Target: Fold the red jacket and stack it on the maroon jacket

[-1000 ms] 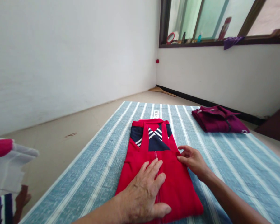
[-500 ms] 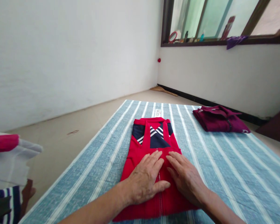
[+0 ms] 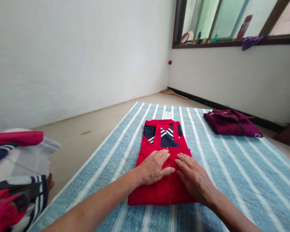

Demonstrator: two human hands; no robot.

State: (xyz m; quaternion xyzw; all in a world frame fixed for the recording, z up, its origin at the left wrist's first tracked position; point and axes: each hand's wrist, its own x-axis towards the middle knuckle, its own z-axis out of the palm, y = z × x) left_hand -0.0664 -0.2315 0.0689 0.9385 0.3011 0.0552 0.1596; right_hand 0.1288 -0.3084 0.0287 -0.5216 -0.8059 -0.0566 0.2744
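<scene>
**Both palms flat on folded red garment**

Folded red knit garment with navy-and-white striped chest panel (image 3: pixel 163 161) lying mid-width on blue-and-white striped woven mat (image 3: pixel 244 174), collar end pointing away, folded edge nearest. Zip line running down centre of garment between the two hands.

Left hand (image 3: pixel 154 167) pressed flat on left half of garment, fingers extended and together, thumb tip reaching centre line; nothing gripped. Right hand (image 3: pixel 194 178) flat on right half, fingers spread slightly, pointing toward collar; nothing gripped. Hands just beside each other, thumb of left near index finger of right; cannot tell whether touching.

Folded maroon garment (image 3: pixel 232 126) at far right of mat, well apart from red one. Heap of mixed pink, white and striped clothes (image 3: pixel 16 174) off mat at left edge of view. Beige floor (image 3: pixel 91 125) beyond mat. Dark-framed window sill (image 3: pixel 232 43) above right wall carrying small bottles and purple cloth (image 3: pixel 252 41).
</scene>
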